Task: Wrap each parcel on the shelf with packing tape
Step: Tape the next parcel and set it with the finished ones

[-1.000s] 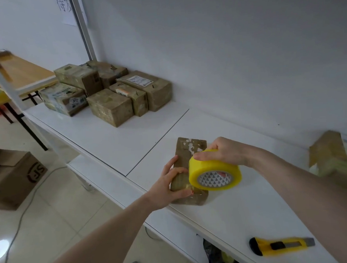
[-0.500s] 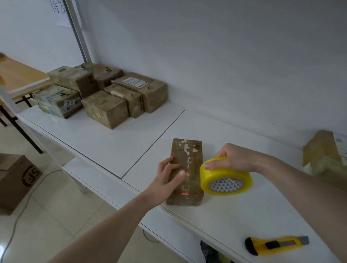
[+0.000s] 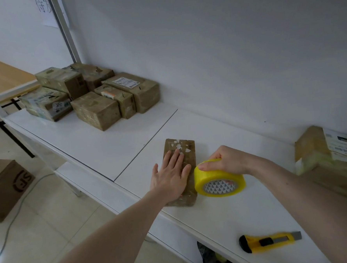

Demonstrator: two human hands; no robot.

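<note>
A flat brown parcel (image 3: 180,163) lies near the front edge of the white shelf (image 3: 112,139), pinned under a person's left hand (image 3: 170,176), fingers straight and spread flat on top. Just beside it at 3 o'clock, the right hand (image 3: 224,158) grips a yellow roll of packing tape (image 3: 219,179), fingers curled over its rim. A yellow utility knife (image 3: 269,241) rests at 5 o'clock. Six taped parcels (image 3: 93,95) cluster at 10 o'clock; another labelled parcel (image 3: 328,158) sits at 3 o'clock, well apart.
</note>
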